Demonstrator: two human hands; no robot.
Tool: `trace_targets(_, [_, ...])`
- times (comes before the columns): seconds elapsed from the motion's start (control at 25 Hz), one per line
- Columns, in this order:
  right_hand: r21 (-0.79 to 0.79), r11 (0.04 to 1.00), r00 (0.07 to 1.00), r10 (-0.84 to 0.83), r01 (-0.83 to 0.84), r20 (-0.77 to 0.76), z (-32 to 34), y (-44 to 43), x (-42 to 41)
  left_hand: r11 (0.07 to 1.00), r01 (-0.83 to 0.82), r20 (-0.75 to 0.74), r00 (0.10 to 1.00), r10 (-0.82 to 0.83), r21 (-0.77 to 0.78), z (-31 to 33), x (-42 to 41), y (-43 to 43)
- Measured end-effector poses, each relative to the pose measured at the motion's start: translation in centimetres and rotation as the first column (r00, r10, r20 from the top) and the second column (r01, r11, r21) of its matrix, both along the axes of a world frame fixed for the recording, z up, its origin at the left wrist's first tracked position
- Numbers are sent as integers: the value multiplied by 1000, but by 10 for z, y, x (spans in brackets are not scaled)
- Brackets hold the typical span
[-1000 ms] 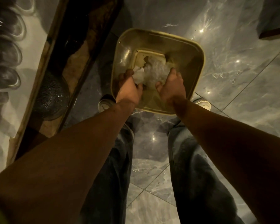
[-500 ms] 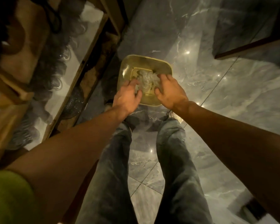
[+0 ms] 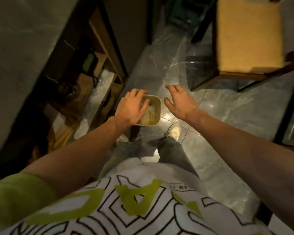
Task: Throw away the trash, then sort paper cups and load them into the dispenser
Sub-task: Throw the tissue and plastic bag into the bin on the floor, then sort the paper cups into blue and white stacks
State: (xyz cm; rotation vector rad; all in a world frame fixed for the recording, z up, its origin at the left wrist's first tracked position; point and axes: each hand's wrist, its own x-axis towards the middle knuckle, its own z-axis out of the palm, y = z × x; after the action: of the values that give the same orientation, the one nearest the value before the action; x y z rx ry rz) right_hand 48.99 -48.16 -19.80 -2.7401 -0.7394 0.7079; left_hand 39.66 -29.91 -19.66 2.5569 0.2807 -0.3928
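Observation:
A small square beige trash bin [image 3: 157, 107] stands on the marble floor in front of my feet. Crumpled clear plastic trash [image 3: 150, 111] lies inside it. My left hand [image 3: 132, 107] hovers over the bin's left side with relaxed fingers, holding nothing and covering part of the rim. To the right of the bin, my right hand [image 3: 180, 100] is spread above the floor, empty. No paper cups or dispenser are in view.
A counter with open wooden shelves [image 3: 98, 68] runs along the left, holding glassware and a dark cable. A wooden chair with a yellow cushion [image 3: 246, 34] stands at the upper right. Glossy grey marble floor [image 3: 227, 133] lies around the bin.
Both hands have risen out of the bin and let go of the plastic, which stays inside. The right hand moved off to the right. My view rose and pulled back as I straightened.

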Motion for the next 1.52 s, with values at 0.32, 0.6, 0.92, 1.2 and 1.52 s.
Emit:
trace_targets(0.32, [97, 984, 959, -170, 151, 228, 127, -27, -3, 962, 242, 239, 934, -265, 124, 121, 44, -6])
trace_targets(0.6, [174, 941, 830, -338, 291, 444, 195, -114, 25, 862, 435, 362, 783, -505, 261, 192, 114, -79])
trace_targets(0.92, [293, 840, 626, -537, 456, 566, 259, -308, 78, 789, 564, 507, 619, -599, 244, 249, 212, -287])
trace_targets(1.2, [409, 683, 393, -703, 606, 592, 310, -468, 103, 680, 695, 650, 408, -641, 234, 298, 290, -478])
trace_targets(1.52, [391, 550, 272, -773, 738, 573, 309, -607, 180, 566, 800, 698, 288, -655, 202, 296, 401, -628])
